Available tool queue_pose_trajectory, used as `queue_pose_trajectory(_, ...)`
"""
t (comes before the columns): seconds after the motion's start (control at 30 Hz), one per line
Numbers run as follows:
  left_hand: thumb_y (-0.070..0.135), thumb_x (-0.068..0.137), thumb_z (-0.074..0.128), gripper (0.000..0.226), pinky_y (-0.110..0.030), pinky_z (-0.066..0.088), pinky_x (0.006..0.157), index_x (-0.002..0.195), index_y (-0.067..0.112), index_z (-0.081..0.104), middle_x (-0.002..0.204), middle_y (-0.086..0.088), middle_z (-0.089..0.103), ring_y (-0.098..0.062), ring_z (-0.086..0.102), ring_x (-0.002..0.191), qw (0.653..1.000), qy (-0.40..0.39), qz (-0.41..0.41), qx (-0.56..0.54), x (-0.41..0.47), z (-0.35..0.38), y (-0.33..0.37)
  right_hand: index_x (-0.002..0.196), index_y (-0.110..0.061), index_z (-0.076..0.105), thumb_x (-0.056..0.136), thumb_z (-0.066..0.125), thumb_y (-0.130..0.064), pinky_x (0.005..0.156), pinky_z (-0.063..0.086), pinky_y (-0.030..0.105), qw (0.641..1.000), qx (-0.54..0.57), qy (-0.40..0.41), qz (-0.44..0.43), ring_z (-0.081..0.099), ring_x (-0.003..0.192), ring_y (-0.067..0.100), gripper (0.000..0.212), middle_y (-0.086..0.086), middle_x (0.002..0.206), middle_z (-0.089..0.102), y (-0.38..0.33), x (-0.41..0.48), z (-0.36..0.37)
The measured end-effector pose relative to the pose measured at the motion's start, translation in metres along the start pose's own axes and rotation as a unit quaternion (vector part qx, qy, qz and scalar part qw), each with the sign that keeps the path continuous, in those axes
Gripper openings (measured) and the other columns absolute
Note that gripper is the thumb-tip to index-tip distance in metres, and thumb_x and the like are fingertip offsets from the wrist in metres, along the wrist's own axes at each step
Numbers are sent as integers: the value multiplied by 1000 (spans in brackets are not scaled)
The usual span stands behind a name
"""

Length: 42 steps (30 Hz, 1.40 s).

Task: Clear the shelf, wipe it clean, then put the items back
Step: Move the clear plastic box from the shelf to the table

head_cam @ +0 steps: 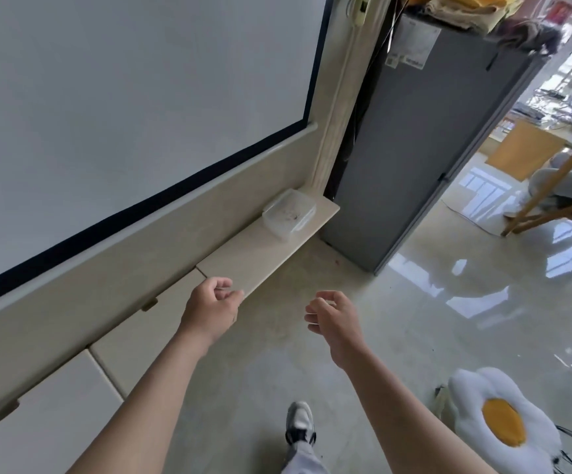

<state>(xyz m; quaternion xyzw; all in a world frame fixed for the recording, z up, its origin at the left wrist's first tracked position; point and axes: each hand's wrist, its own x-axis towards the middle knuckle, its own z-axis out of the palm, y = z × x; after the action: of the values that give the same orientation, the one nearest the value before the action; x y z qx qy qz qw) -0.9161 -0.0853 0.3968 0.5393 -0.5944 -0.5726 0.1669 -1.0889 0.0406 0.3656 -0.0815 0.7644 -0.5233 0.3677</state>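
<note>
Along the wall on my left, I am looking at one big white screen point(124, 97) with a black border, and it is filling most of the view. One pale, glossy floor point(397, 319) is spreading out to the right and throwing back window light. One grey fridge point(414, 148) is standing upright where the wall ends. A heap of yellow and beige cloths point(465, 8) is lying on top of it, and I cannot count them.

One low beige shelf point(253, 258) is running along the foot of the wall under the screen, ending just beside the fridge. One wooden table point(534, 159) is showing at the far right. One cushion point(503, 425) shaped like a fried egg is lying on the floor at the lower right.

One clear lidded box point(289, 213) is sitting on the far end of the shelf, against the wall and near the fridge. It is the one item I am seeing on the shelf.

Two bare hands are hanging out in front of me. The left hand point(214, 309) is hovering over the near edge of the shelf, well apart from the box. Its fingers are curling loosely, thumb close to forefinger, holding nothing. The right hand point(332, 316) is hovering over the floor, apart from the left one, its fingers also curling loosely around nothing.

One white shoe point(300, 422) with black trim is showing at the bottom.
</note>
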Motion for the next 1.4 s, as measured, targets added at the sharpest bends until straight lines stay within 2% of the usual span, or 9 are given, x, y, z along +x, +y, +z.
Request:
queue_pose_trajectory(0.43, 18, 93, 64, 12, -48, 59, 83, 104, 12, 62, 102, -14, 67, -27, 69, 84, 968, 89, -166, -164, 255, 178, 12, 98, -11, 59, 89, 57, -13, 68, 56, 35, 997, -40, -49, 40, 64, 71, 20, 10, 12, 91, 67, -21, 342, 6)
queue_pose_trajectory(0.6, 30, 93, 68, 37, -45, 62, 78, 121, 9, 57, 115, -10, 61, -26, 67, 98, 945, 109, -208, -228, 337, 218, -12, 123, -16, 56, 87, 61, -26, 90, 57, 52, 993, -106, -51, 17, 67, 96, 25, 37, -3, 98, 64, -18, 446, 18)
queue_pose_trajectory(0.67, 33, 93, 68, 53, -39, 61, 73, 135, 6, 51, 119, -8, 58, -24, 65, 105, 936, 111, -218, -255, 364, 227, -20, 136, -18, 48, 90, 61, -27, 96, 54, 52, 989, -134, -56, 9, 63, 109, 27, 48, -1, 116, 62, -20, 483, 26)
queue_pose_trajectory(0.77, 33, 96, 65, 67, -44, 59, 87, 150, 8, 34, 134, -7, 51, -25, 59, 116, 925, 113, -229, -281, 396, 238, -27, 153, -21, 29, 92, 56, -31, 107, 46, 51, 975, -207, -78, -11, 52, 131, 30, 67, 5, 152, 42, -25, 525, 36)
queue_pose_trajectory(0.9, 34, 96, 66, 68, -45, 58, 91, 148, 2, 36, 140, -13, 49, -27, 59, 118, 917, 119, -252, -285, 430, 248, -37, 160, -20, 13, 98, 51, -34, 115, 37, 50, 967, -236, -95, -15, 38, 143, 32, 75, 8, 163, 27, -27, 566, 49)
queue_pose_trajectory(1.0, 31, 97, 64, 33, -45, 58, 91, 116, 7, 53, 123, -11, 54, -28, 60, 114, 919, 110, -253, -283, 443, 254, -41, 154, -18, 29, 94, 55, -36, 105, 49, 53, 971, -218, -94, -6, 50, 130, 34, 68, 9, 148, 44, -28, 579, 59)
queue_pose_trajectory(1.1, 30, 98, 63, 25, -45, 59, 89, 107, 10, 51, 124, -13, 59, -30, 63, 114, 923, 106, -244, -277, 451, 258, -44, 137, -12, 47, 96, 60, -29, 91, 57, 51, 977, -203, -63, -3, 61, 99, 28, 47, 3, 110, 53, -31, 579, 62)
queue_pose_trajectory(1.27, 26, 94, 66, 23, -42, 62, 78, 102, 12, 50, 127, -17, 60, -32, 64, 114, 929, 128, -238, -255, 450, 251, -58, 117, -12, 53, 94, 67, -23, 80, 62, 47, 986, -157, -46, 19, 60, 94, 25, 29, 2, 104, 54, -28, 561, 58)
queue_pose_trajectory(1.4, 28, 89, 70, 23, -41, 59, 86, 96, 15, 53, 122, -19, 64, -32, 67, 107, 930, 137, -237, -245, 428, 234, -63, 109, -15, 54, 92, 68, -20, 83, 61, 51, 992, -109, -47, 38, 63, 89, 22, 23, -1, 99, 59, -21, 531, 50)
